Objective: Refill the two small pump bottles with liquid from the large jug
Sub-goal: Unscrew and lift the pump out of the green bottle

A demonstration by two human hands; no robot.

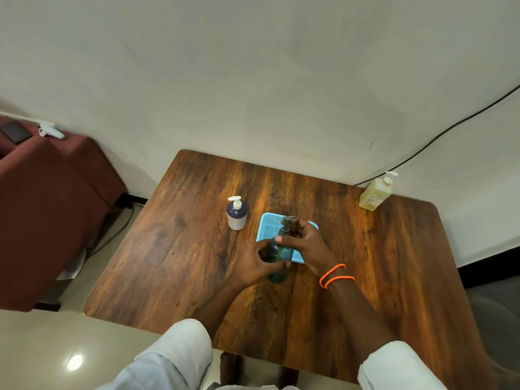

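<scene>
**Dark pump bottle gripped in both hands, cap likely coming off**

Wooden table (174, 249) against a plain pale wall, tiled floor below. Far left: red sofa (50, 209), off task. Left-centre of table: white bottle (237, 213) with dark top and white pump, upright, untouched, just left of tray. Centre: blue tray (267, 222), mesh-bottomed, mostly hidden behind hands. Over its near edge: dark bottle (278, 254), upright, base apparently at table level. Left hand (254, 263) wrapped round body, fingers curled. Right hand (308, 246) up at neck, fingers curled round collar below pump head; orange bands on wrist. Far right corner near wall: jug (375, 194) of yellowish liquid, pump on top, well apart from hands; black cable on wall behind.

Handling, as judgement: dark bottle probably light, stiff plastic, smooth, maybe slippery if soapy. Best hold as now: body braced low, twist at collar, not pump head. Fill level not readable. Jug likely heaviest; grip round body, support base for pouring. Narrow necks, spill risk; tray under bottle sensible.
</scene>
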